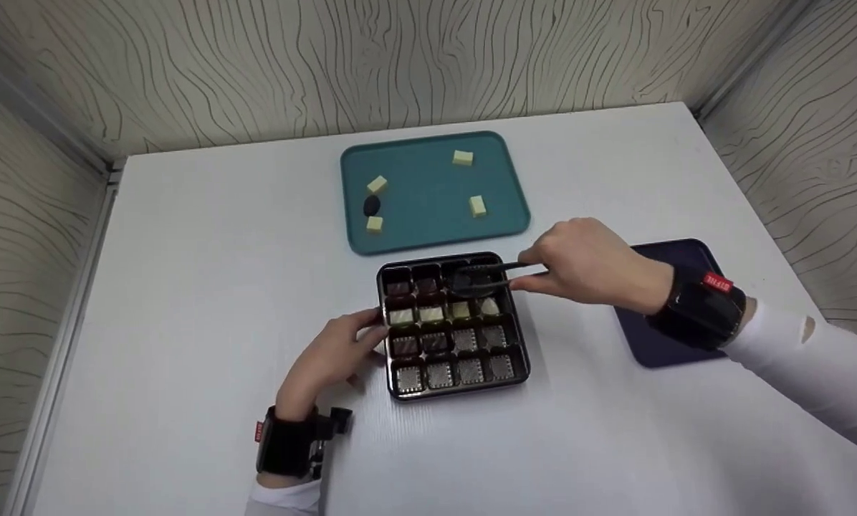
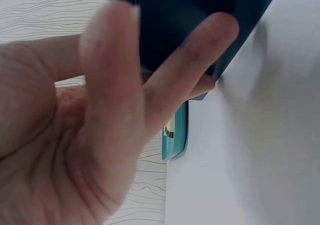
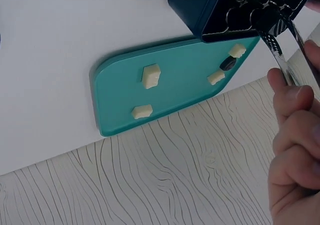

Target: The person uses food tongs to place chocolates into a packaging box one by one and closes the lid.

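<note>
My left hand [image 1: 332,351] rests its fingers against the left wall of a black compartment box [image 1: 464,393]. Straight fingertips touch that wall in the left wrist view. Black tongs [image 1: 512,265] are pinched in my right hand [image 1: 579,261], their tips reaching down into the box's far right compartments. Between those tips the right wrist view shows a dark block [image 3: 270,20]. White chocolates [image 1: 431,314] fill the second row from the back. Dark chocolates [image 1: 405,345] sit at the left of the back and third rows. Shiny ridged compartment floors show in the front row.
A teal tray [image 1: 428,186] lies behind the box, bearing several pale cream blocks [image 1: 477,206] and one dark oval piece [image 1: 372,206]. Partly under my right forearm is a dark purple tray [image 1: 658,344]. Wood-patterned panels [image 1: 400,64] border the white table [image 1: 221,236].
</note>
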{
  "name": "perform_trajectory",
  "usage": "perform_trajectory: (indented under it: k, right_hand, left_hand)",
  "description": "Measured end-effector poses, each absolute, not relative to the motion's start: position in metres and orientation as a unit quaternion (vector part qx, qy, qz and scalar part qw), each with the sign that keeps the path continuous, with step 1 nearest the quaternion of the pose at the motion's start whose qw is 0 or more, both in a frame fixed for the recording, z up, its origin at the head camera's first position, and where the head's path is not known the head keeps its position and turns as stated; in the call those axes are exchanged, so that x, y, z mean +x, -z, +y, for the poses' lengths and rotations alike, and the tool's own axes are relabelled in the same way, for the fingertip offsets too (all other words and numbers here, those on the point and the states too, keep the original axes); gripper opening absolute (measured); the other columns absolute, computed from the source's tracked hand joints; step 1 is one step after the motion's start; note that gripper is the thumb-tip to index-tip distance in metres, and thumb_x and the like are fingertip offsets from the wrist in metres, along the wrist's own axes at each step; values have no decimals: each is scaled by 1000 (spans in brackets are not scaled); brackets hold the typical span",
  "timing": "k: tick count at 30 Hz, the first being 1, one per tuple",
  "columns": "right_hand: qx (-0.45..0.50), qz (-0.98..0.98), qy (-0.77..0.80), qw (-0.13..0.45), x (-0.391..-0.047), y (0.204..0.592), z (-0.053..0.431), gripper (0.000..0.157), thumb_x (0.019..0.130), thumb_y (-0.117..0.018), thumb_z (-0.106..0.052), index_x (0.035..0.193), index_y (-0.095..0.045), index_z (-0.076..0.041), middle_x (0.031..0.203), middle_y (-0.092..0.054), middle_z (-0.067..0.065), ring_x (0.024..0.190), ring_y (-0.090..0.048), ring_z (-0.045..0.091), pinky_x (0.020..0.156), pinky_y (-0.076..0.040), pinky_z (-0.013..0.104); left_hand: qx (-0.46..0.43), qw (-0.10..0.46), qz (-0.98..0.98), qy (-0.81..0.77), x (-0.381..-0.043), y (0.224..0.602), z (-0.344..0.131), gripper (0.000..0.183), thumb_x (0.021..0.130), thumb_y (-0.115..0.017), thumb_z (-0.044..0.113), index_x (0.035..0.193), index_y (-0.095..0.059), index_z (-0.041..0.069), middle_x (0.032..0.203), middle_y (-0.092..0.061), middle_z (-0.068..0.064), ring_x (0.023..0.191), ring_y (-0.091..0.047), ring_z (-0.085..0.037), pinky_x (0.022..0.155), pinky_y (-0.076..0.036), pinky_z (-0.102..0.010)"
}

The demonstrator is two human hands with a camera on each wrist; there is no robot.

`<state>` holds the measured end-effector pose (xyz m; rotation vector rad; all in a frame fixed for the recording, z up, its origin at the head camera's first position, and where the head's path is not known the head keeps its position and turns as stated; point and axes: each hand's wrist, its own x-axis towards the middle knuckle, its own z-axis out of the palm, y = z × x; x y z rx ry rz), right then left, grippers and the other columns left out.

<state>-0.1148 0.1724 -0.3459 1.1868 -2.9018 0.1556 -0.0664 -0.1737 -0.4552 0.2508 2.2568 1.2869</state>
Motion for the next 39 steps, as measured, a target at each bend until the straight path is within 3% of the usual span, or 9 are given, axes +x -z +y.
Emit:
perform_trajectory:
  k: [5,14,23,26,29,33,39]
  right_hand:
    - [413,-910,-24,-7,-95,346,174,26,89,-82,-38,89,-82,-12,73,-78,3,60,-69,18,55,-57,37]
    - [435,-900,11,-20,-84,341,168,31,88,-83,-39,72,-71,-14,58,-64,-4,50,-56,10,50,-50,32]
    - [444,-894,43,-38,-86,339,151,30,87,-84,-40,71,-76,-16,62,-70,-1,51,-59,13,51,-53,35]
    - [448,-891,61,-41,-86,338,144,36,86,-84,-41,64,-70,-17,58,-66,-1,50,-58,15,50,-52,34]
    - [452,-887,81,-41,-85,337,136,49,86,-85,-41,55,-55,-18,54,-59,-2,49,-55,15,50,-51,34]
    - [459,-881,107,-44,-86,336,125,56,84,-86,-41,53,-46,-19,53,-57,-2,50,-56,17,51,-52,34]
    - [476,-867,140,-51,-88,339,109,46,82,-88,-35,57,-55,-16,58,-62,-2,50,-54,13,51,-51,31]
  left_hand:
    - [88,266,832,-479,-66,454,-174,47,111,-53,26,154,-52,7,133,-72,-22,70,-75,-28,53,-59,-35]
    - [90,267,832,-479,-66,454,-173,46,111,-53,25,154,-53,7,137,-70,-21,74,-75,-25,53,-59,-34]
    - [76,260,846,-459,-66,454,-170,47,110,-54,26,154,-53,7,142,-68,-19,83,-75,-22,51,-57,-33]
    - [77,261,844,-462,-66,453,-170,47,111,-54,25,154,-53,7,142,-68,-19,83,-76,-22,51,-57,-33]
    - [81,261,843,-462,-66,453,-170,47,111,-54,25,154,-53,7,141,-68,-20,82,-76,-23,52,-57,-34]
    - [81,264,841,-466,-66,453,-171,47,111,-53,26,154,-53,8,141,-68,-20,82,-76,-23,51,-58,-34]
    - [81,269,834,-476,-66,453,-172,47,111,-53,26,155,-52,9,142,-67,-20,85,-77,-25,52,-59,-35]
